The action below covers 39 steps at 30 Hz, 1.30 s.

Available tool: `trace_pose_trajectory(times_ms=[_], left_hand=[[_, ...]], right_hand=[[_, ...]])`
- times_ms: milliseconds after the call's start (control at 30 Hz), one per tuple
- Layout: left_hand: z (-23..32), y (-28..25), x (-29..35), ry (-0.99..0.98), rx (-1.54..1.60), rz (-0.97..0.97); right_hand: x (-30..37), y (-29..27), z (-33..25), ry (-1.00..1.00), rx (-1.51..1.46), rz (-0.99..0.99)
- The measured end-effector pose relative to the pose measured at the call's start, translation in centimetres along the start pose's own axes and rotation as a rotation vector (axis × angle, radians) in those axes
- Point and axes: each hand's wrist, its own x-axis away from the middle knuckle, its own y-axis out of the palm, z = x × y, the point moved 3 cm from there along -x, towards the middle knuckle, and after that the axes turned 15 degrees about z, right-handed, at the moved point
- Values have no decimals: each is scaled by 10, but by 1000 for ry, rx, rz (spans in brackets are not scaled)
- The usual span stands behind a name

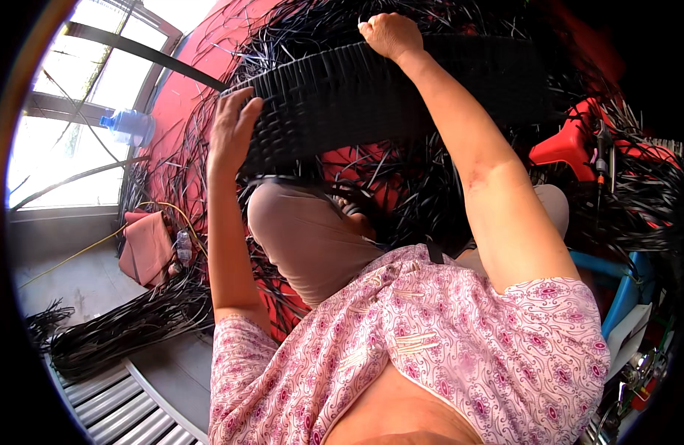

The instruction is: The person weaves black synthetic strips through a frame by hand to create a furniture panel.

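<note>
The black woven panel [319,111] lay across the upper middle, just beyond the person's bent knees [282,215]. It was long and flat, its surface a ribbed, bumpy weave, its upper edge gently curved. The left hand [233,137] was at the panel's left end, open, with the thumb apart from the fairly straight fingers. The right hand [392,35] was curled closed at the upper edge; whether it pinched a strip could not be told.

Thin, glossy black strips [290,33] lay in loose tangles beyond the panel and around the legs, over a smooth red surface [180,119]. A dark flat bar [145,55] slanted from the window [75,148] to near the panel's left end. The right forearm crossed in front of the panel, hiding part of it.

To the right, a red plastic object [568,148] sat among more strips, a slim tool [601,159] beside it. At left were a translucent blue bottle [134,127], a folded pink cloth [145,248], a yellow cord [86,248] and a thick bundle of strips [127,337] near a slatted metal rack [119,408].
</note>
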Motion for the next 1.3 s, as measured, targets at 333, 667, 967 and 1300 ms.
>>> trace_pose_trajectory(times_ms=[333, 667, 967, 1300], left_hand=[[-41, 55, 21, 301, -329, 337], [3, 25, 35, 173, -487, 35], [121, 136, 53, 434, -304, 90], [123, 153, 68, 396, -274, 196]], right_hand=[[107, -80, -17, -606, -166, 108], [118, -113, 19, -357, -60, 184], [134, -128, 48, -449, -126, 175], [135, -169, 125, -240, 161, 133]])
